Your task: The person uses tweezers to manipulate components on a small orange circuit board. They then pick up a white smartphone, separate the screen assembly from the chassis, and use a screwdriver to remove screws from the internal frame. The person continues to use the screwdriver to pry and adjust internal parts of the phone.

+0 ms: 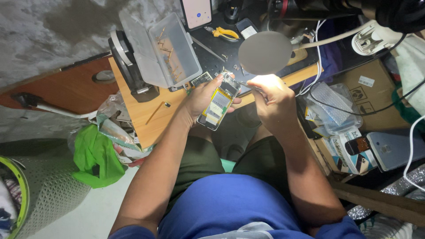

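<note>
Your left hand (201,99) cradles the opened phone (220,102) above your lap, at the desk's (146,117) front edge, its fingers wrapped shut around the sides. Your right hand (271,95), just beside it, has its fingers pinched closed on a thin tool (248,86) touching the phone's top end. Farther on the desk stand a clear plastic box (170,48), yellow-handled pliers (226,32) and a lit phone (197,12).
</note>
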